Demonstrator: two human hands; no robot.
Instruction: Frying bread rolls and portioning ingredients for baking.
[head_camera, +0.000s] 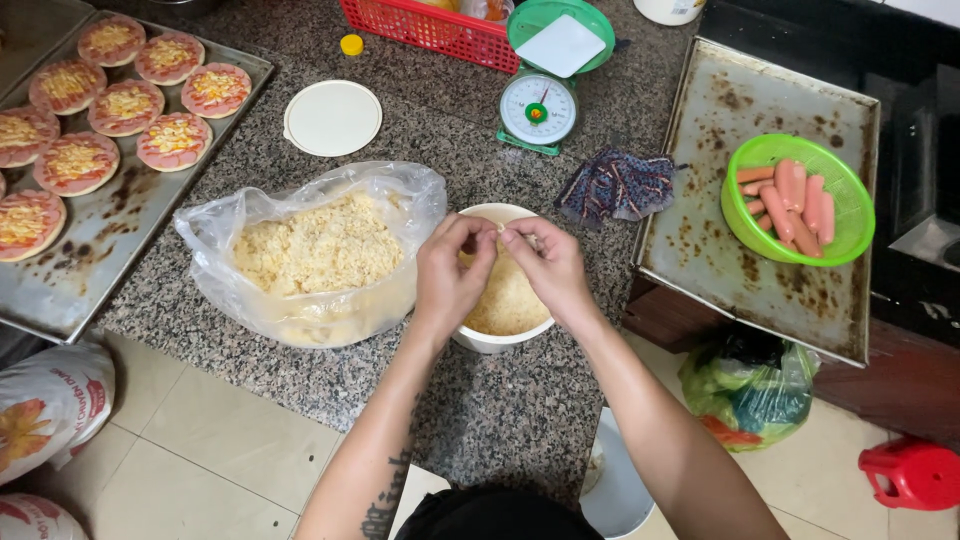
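Observation:
Both hands hover together over a white bowl of pale shredded cheese on the granite counter. My left hand and my right hand have their fingertips meeting above the bowl, pinching a small bit of the cheese between them. Just left of the bowl lies an open clear plastic bag full of the same shredded cheese, touching the bowl's side.
A metal tray with several small topped pizzas sits at the left. A second worn tray at the right carries a green bowl of sausages. Behind are a white lid, a green kitchen scale, a red basket and a folded cloth.

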